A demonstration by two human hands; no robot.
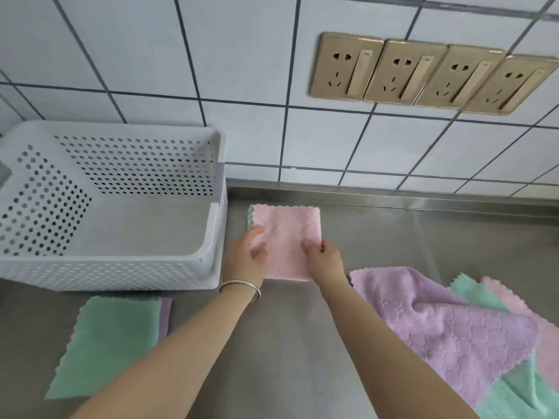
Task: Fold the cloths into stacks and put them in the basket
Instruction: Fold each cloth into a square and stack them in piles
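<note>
Two hands work the pink cloth (287, 237) in the head view, the only view you have. Your left hand (246, 255) lies on its near-left part with fingers spread and relaxed, pressing it flat. Your right hand (325, 257) pinches the near-right edge, thumb on top. The pink cloth is folded and sits on a green one (250, 219), whose edge peeks out at the far left, on the tabletop (272, 343) just right of the basket (208, 261). The basket holds no cloths yet.

A second stack (112, 343), green over purple, waits in front of the basket. Unfolded cloths (453, 328) lie heaped at your right, with purple on top.

Risks, as I judge them: the layers are soft and loosely aligned, so lifting this stack by one edge could let the fold fall open or the green cloth slide out. Grip both layers from opposite sides. The basket's wall stands close; a low carry could snag the stack on its rim. Your right forearm passes near the heap and might drag it.
</note>
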